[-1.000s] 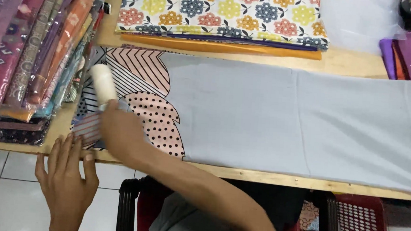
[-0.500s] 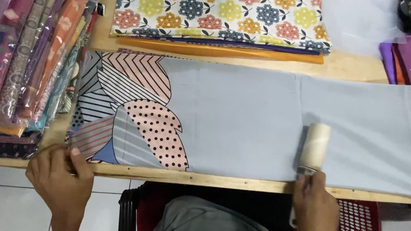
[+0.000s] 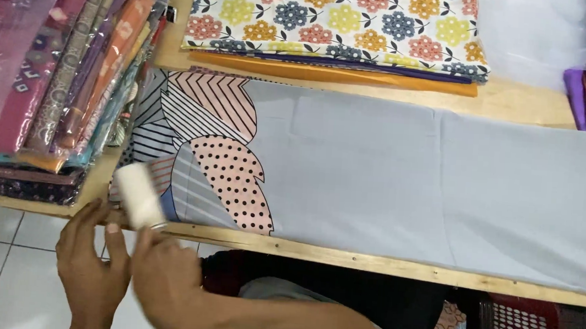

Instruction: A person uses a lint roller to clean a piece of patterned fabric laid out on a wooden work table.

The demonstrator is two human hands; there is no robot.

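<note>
Right hand (image 3: 164,278): grips lint roller (image 3: 140,196), back at the cloth's (image 3: 373,176) patterned left end after the far-right pass.
Left hand (image 3: 90,267): flat, empty, fingers on surface (image 3: 341,255) edge.
Meaning: another sweep likely.

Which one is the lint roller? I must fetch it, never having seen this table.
Find the grey cloth spread along the wooden table. At its patterned left end, by the near edge, the right hand holds the lint roller. It is the only plain white cylinder among flat fabrics.
</note>
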